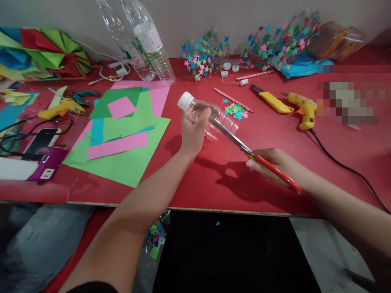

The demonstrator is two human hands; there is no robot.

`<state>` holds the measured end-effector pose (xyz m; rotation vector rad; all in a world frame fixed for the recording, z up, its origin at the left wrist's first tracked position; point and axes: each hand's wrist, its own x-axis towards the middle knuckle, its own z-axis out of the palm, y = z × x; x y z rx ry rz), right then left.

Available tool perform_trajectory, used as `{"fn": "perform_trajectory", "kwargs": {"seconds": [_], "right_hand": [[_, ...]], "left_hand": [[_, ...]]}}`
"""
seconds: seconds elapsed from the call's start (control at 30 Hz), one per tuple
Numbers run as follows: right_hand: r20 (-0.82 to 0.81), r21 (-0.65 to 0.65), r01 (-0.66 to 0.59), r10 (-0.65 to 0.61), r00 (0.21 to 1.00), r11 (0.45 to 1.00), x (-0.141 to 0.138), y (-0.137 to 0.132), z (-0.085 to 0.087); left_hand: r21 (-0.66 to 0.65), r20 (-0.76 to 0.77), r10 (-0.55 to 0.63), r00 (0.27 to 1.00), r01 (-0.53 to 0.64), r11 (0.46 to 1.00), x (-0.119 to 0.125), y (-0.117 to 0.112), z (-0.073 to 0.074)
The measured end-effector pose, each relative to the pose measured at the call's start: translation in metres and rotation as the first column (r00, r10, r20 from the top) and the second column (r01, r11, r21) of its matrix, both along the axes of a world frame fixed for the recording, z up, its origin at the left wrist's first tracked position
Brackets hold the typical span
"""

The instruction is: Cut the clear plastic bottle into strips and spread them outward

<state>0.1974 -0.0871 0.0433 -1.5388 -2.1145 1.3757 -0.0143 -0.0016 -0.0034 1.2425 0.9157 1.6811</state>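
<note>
Trimming seems in hand: the left hand's [195,128] fingers grip the clear bottle [222,114] (white cap [185,100] in place) over the bench [189,187], the right hand's [277,158] hold scissors [259,160], and a next snip would want steadiness.

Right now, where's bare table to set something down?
Red tabletop shows bare along the front edge between left forearm and right hand, and between the yellow cutter and that hand. Crowded: the left end, with phone, purple outlet block and yellow glue gun; the back, with star clusters.
</note>
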Motion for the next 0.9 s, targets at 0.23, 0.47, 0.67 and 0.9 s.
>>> {"fn": "perform_trajectory", "kwargs": {"seconds": [0.23, 0.47, 0.67, 0.9], "right_hand": [[-0.009, -0.005, 0.016, -0.016, 1.000, 1.000, 0.000, -0.001, 0.003], [-0.036, -0.003, -0.044, 0.044, 0.998, 0.999, 0.001, -0.002, 0.005], [-0.031, -0.026, -0.015, 0.014, 0.999, 1.000, 0.000, -0.003, 0.004], [-0.038, -0.015, 0.012, -0.013, 0.999, 1.000, 0.000, -0.002, 0.001]], "left_hand": [[-0.015, -0.004, 0.060, 0.998, -0.060, 0.998, -0.003, 0.004, -0.005], [-0.009, 0.000, -0.035, 0.999, 0.035, 0.999, 0.005, -0.009, 0.002], [-0.035, 0.003, -0.055, 0.999, 0.055, 0.998, 0.008, -0.014, 0.006], [-0.007, -0.031, -0.031, 0.999, 0.031, 1.000, 0.005, -0.010, 0.001]]}}
